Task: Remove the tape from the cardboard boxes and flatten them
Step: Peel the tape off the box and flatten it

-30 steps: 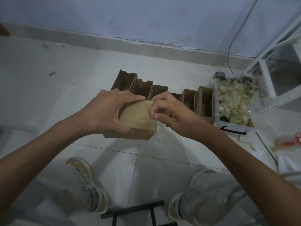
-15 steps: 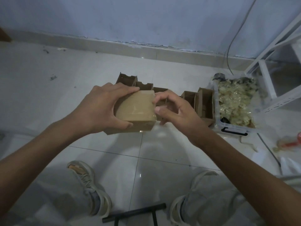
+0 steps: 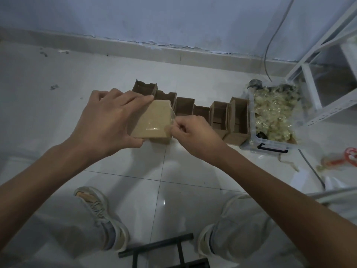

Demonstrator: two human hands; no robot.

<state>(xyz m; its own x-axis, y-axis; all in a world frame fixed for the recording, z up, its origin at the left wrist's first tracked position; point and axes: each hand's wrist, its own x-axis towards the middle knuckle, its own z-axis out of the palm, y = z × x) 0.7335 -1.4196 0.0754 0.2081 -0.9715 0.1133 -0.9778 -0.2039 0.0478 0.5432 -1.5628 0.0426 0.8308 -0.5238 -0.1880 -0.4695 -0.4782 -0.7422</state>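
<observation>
Held cardboard box point(image 3: 152, 120) is up off the tiled floor point(image 3: 116, 182), in front of the person's knees, taped face toward the camera. Left hand point(image 3: 108, 122) grips it: fingers curled over the far top edge, thumb under the near edge. Right hand point(image 3: 193, 132) is at the box's right edge, fingertips pinched together on a strip of clear tape point(image 3: 171, 120) that looks partly lifted from the corner; glare makes the extent hard to judge. Behind the hands, a row of open cardboard boxes point(image 3: 218, 117) stands on the floor, sides touching. Just right of the row, a clear plastic bin point(image 3: 270, 147) with a black handle holds crumpled tape. White metal shelving point(image 3: 316, 78) at far right. Two shoes visible at bottom of view.
</observation>
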